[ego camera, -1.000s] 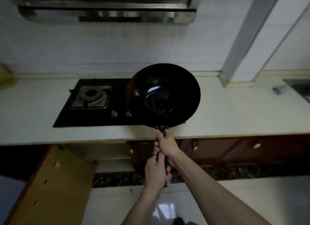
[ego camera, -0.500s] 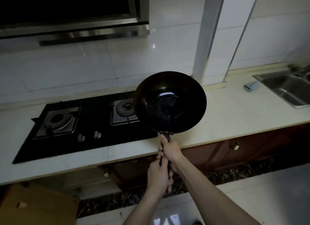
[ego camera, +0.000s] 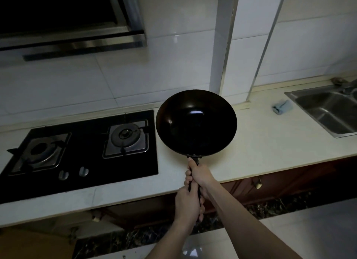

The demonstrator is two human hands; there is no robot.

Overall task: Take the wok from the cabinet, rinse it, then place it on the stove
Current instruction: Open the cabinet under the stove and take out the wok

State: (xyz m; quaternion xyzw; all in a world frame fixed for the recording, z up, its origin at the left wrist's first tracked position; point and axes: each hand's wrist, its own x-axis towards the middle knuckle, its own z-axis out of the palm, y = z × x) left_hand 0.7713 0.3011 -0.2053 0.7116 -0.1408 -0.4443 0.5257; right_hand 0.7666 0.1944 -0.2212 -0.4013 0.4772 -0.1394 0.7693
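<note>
Over the counter (ego camera: 270,143), we have swung the wok (ego camera: 196,121) from stove (ego camera: 87,162) toward sink (ego camera: 309,96) for rinsing, left hand (ego camera: 188,202) and right hand (ego camera: 200,174) both curled round its handle (ego camera: 194,158).

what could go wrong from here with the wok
The left hand and right hand grip only the thin handle, so the wide wok could tip or twist. Swung toward the sink, its rim might clip the faucet or sweep the blue cloth off the counter.
</note>
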